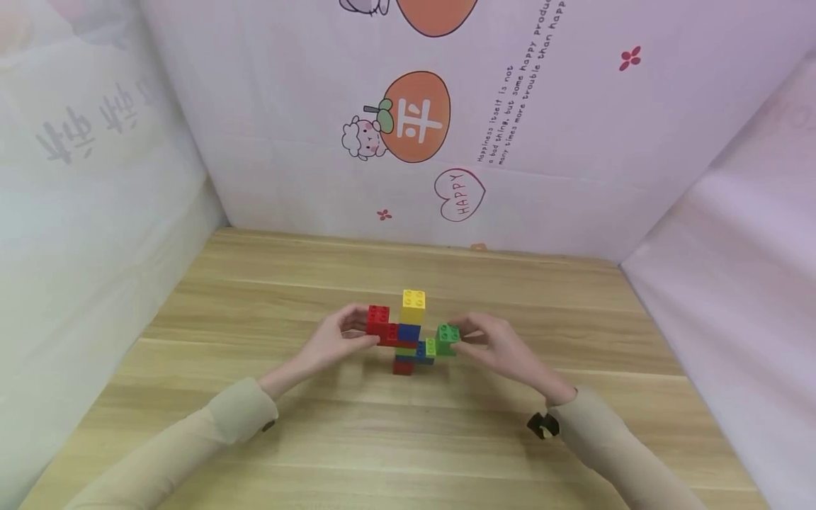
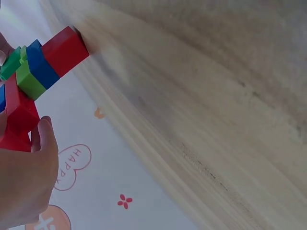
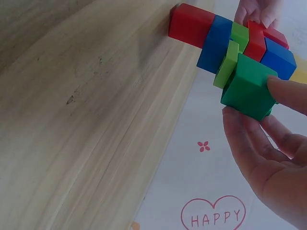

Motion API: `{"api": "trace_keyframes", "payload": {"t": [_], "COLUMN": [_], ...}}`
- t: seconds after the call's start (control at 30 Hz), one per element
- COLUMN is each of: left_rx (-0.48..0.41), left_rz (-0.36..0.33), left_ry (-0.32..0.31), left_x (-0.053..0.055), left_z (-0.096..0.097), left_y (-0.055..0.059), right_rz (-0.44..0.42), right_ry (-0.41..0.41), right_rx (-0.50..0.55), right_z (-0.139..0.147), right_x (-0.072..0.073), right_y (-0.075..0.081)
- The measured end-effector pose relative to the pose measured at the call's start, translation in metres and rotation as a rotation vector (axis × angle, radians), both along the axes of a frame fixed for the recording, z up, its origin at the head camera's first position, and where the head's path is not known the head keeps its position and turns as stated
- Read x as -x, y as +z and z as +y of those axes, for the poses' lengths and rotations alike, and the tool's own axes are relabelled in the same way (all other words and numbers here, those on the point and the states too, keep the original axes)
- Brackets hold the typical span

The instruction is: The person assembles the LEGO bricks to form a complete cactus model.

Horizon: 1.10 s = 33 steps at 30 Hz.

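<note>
A small tower of toy building blocks stands on the table. Its bottom red block [image 1: 403, 368] rests on the wood, with blue and light green blocks above it, then a red layer, a blue block [image 1: 409, 332] and a yellow block [image 1: 413, 307] at the top. On the left side, my left hand [image 1: 333, 338] grips the red block [image 1: 377, 321] that juts out there, thumb in front. From the right, my right hand [image 1: 503, 346] pinches a green block [image 3: 250, 86] between thumb and fingers. That block is close against a light green block [image 3: 227, 64] on the tower's side.
The wooden table [image 1: 306, 453] reaches back to a white printed cloth [image 1: 548, 205] hung as a wall. Similar cloth walls stand at left and right. A dark strap [image 1: 544, 426] hangs beneath the right sleeve cuff.
</note>
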<state>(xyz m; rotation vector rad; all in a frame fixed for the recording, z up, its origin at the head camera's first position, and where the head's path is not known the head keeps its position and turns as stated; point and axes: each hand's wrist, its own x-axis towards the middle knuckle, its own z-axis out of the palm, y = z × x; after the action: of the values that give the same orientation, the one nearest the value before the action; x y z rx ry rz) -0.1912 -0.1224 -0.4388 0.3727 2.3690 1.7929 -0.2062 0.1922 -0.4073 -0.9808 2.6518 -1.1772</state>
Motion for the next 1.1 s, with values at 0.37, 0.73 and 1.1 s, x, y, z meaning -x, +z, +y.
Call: {"api": "trace_keyframes", "payload": {"t": [0.37,0.73,1.1], "left_rx": [0.057,0.062,0.098], "left_rz": [-0.019,-0.005,-0.108], "left_ry": [0.024,0.018,0.030], "left_x": [0.015,0.029,0.041], "left_z": [-0.005,-0.004,-0.003], "left_y": [0.006,0.006,0.008], "right_rz": [-0.085,-0.126,-0.187], "right_ry": [-0.032,-0.047,-0.073], "right_rx": [0.008,-0.024,-0.075], "right_z": [0.002,0.006,0.010], "right_x": [0.013,0.027,0.042], "right_y": [0.002,0.001,-0.004]}}
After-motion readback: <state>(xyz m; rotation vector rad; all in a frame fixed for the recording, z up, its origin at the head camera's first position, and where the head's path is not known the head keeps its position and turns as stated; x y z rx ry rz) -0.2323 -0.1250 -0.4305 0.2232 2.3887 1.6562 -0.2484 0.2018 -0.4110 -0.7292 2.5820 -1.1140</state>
